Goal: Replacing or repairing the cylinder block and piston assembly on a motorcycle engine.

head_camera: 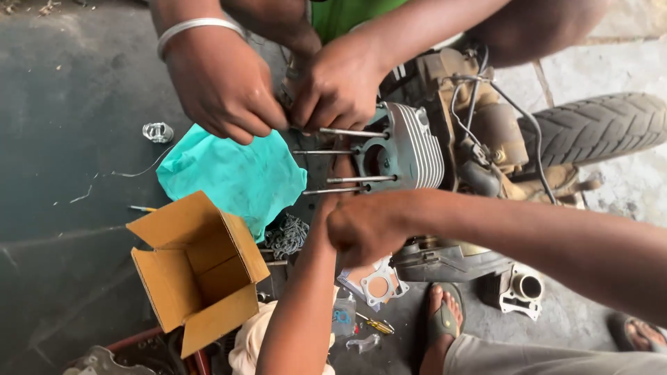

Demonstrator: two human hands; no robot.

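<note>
Below the finned cylinder (410,149), right hand (365,226) covering left hand, grip hidden

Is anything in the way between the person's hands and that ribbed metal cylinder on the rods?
Nothing visible. The right hand sits just below the cylinder, and the left hand reaches its open face between the rods. Another person's hands crowd the upper rod ends.

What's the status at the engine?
Left hand reaching between steel studs, grip hidden. Right hand fisted below silver finned metal cylinder. Co-worker's hands crowd stud tips.
</note>
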